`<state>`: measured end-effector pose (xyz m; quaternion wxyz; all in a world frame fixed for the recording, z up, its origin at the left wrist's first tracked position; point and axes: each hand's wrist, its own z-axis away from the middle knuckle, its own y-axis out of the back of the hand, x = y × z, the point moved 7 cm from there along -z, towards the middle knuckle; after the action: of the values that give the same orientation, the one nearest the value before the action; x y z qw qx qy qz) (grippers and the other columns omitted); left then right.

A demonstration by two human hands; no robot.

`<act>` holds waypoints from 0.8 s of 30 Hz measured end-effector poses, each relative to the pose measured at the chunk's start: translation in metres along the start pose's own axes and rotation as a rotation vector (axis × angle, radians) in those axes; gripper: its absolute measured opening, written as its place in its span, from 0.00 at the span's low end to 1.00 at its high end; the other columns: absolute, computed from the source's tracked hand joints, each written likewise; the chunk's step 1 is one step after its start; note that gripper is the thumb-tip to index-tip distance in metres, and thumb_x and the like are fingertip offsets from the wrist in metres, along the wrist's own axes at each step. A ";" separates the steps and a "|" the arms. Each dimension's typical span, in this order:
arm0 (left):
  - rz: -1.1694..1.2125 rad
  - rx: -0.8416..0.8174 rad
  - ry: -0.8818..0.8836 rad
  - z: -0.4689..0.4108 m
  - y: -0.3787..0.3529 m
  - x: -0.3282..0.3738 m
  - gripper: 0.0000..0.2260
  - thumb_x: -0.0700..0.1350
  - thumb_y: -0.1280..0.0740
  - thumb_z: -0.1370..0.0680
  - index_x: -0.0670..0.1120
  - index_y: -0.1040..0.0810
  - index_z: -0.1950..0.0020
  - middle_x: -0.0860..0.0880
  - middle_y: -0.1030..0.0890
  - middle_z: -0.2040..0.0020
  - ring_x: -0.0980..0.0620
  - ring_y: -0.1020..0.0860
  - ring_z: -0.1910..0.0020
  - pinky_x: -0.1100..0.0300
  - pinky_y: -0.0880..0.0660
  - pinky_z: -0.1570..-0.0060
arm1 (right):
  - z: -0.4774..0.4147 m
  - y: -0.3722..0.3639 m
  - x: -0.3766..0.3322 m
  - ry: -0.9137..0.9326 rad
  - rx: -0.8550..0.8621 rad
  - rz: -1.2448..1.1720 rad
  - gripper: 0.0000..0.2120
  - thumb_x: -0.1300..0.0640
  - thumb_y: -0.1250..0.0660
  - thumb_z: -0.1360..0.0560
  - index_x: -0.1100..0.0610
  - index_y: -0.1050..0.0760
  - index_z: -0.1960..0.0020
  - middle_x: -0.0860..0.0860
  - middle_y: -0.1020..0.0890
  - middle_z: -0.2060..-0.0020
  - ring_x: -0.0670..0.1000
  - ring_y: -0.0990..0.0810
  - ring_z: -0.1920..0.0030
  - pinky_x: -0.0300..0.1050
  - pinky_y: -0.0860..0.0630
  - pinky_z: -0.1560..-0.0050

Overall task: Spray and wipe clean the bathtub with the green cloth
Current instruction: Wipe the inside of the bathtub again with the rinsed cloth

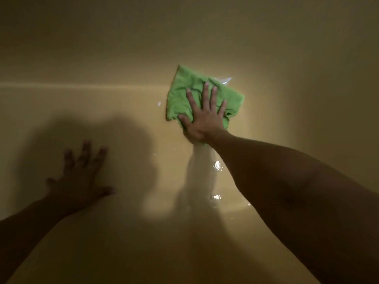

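Bathtub (pixel 102 58), right fingers (pixel 205 93) splayed — pressing green cloth (pixel 180 95)

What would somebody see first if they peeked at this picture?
The bright green cloth stands out, right of centre, pressed flat against the yellowish bathtub by the right hand. Below it runs a shiny wet streak. The left hand rests spread out in shadow at lower left.

No readable text on the bathtub (pixel 102 58) or green cloth (pixel 182 93).
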<state>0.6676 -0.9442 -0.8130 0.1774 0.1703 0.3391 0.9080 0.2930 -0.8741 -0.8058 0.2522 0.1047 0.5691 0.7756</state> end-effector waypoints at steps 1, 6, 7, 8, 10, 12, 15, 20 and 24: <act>0.013 -0.005 0.000 0.000 0.001 0.001 0.54 0.73 0.32 0.34 0.69 0.69 0.23 0.64 0.78 0.25 0.41 0.68 0.18 0.17 0.43 0.35 | 0.005 -0.002 -0.009 0.051 -0.006 0.018 0.37 0.29 0.55 0.21 0.41 0.62 0.18 0.57 0.70 0.20 0.63 0.72 0.21 0.75 0.67 0.27; 0.032 -0.041 0.006 -0.001 0.004 0.005 0.56 0.70 0.26 0.34 0.71 0.69 0.24 0.66 0.79 0.26 0.40 0.68 0.19 0.16 0.42 0.36 | 0.062 -0.023 -0.036 0.382 -0.061 0.142 0.34 0.31 0.54 0.20 0.41 0.56 0.17 0.57 0.65 0.18 0.62 0.69 0.20 0.76 0.61 0.26; 0.028 -0.046 0.011 -0.001 0.004 0.006 0.57 0.70 0.25 0.34 0.72 0.70 0.25 0.66 0.79 0.27 0.40 0.68 0.19 0.16 0.41 0.37 | 0.080 -0.029 -0.036 0.446 -0.079 0.155 0.34 0.32 0.52 0.19 0.41 0.55 0.17 0.57 0.64 0.18 0.62 0.68 0.20 0.76 0.61 0.26; 0.022 -0.050 0.019 -0.001 0.005 0.007 0.58 0.69 0.24 0.34 0.72 0.70 0.25 0.66 0.80 0.27 0.39 0.68 0.19 0.16 0.41 0.37 | 0.099 -0.035 -0.034 0.501 -0.098 0.168 0.34 0.32 0.51 0.19 0.41 0.55 0.17 0.57 0.64 0.18 0.62 0.68 0.20 0.76 0.61 0.26; 0.012 -0.055 0.030 -0.002 0.006 0.009 0.59 0.67 0.23 0.34 0.71 0.71 0.26 0.64 0.79 0.25 0.38 0.67 0.19 0.16 0.40 0.37 | 0.137 -0.044 -0.023 0.590 -0.142 0.205 0.34 0.33 0.48 0.19 0.40 0.55 0.17 0.56 0.64 0.18 0.62 0.67 0.19 0.77 0.59 0.27; 0.006 -0.061 0.032 -0.001 0.006 0.010 0.60 0.66 0.22 0.34 0.70 0.71 0.25 0.62 0.76 0.23 0.36 0.66 0.19 0.16 0.40 0.37 | 0.169 -0.050 -0.002 0.639 -0.205 0.244 0.34 0.33 0.48 0.18 0.40 0.56 0.17 0.55 0.66 0.19 0.61 0.68 0.19 0.78 0.58 0.27; 0.005 -0.062 0.032 0.000 0.006 0.012 0.60 0.65 0.22 0.33 0.68 0.70 0.25 0.60 0.74 0.21 0.36 0.66 0.19 0.16 0.40 0.37 | 0.197 -0.048 0.041 0.680 -0.316 0.284 0.33 0.33 0.50 0.17 0.38 0.59 0.18 0.55 0.67 0.19 0.60 0.69 0.20 0.77 0.59 0.27; -0.007 -0.062 0.025 -0.001 0.007 0.012 0.60 0.66 0.22 0.34 0.68 0.70 0.24 0.58 0.73 0.20 0.34 0.66 0.19 0.15 0.41 0.38 | 0.209 -0.034 0.121 0.600 -0.323 0.442 0.32 0.32 0.50 0.18 0.40 0.53 0.17 0.56 0.55 0.17 0.63 0.53 0.18 0.78 0.48 0.27; -0.026 -0.062 0.029 -0.001 0.005 0.010 0.59 0.68 0.23 0.34 0.70 0.71 0.25 0.60 0.76 0.22 0.36 0.67 0.19 0.15 0.41 0.38 | 0.193 -0.017 0.148 0.337 -0.269 0.385 0.37 0.30 0.56 0.20 0.45 0.62 0.17 0.54 0.57 0.17 0.59 0.54 0.18 0.75 0.57 0.25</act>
<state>0.6574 -0.9444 -0.8083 0.1894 0.1473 0.3157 0.9180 0.2585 -0.6349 -0.7761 0.0137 0.0460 0.4648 0.8841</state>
